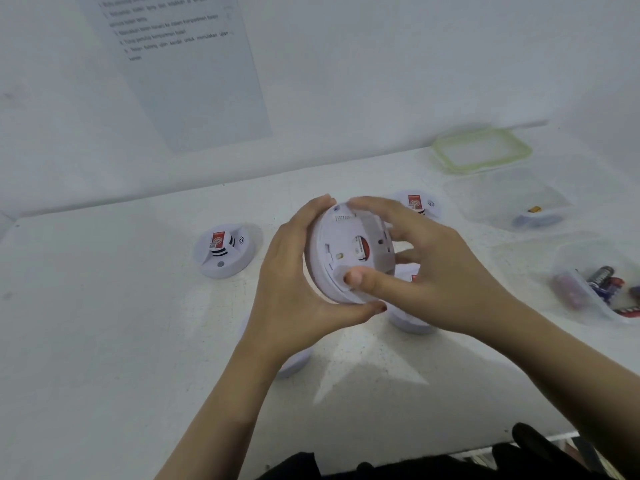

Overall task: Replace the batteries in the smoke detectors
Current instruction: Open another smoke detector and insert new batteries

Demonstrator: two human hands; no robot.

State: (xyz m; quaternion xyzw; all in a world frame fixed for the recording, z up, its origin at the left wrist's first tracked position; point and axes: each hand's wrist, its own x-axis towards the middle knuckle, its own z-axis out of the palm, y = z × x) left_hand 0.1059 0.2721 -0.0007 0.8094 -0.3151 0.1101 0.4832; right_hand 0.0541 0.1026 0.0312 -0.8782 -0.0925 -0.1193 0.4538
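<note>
While the detector (346, 247) is gripped at its rim by the left hand (294, 282) and right hand (443, 271), back exposed, above the table (104, 323), a drop or crack may be caused by excess twisting force.

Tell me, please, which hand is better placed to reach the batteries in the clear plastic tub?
Probably the right hand: the clear plastic tub of batteries lies on its side, while the left hand cradles the round white smoke detector.

The tabletop (104, 323) carries a left detector (225, 251) and a rear detector (417, 204). At right sit a far tub (485, 199), a near tub (588, 254) and a green-rimmed lid (481, 150).
</note>
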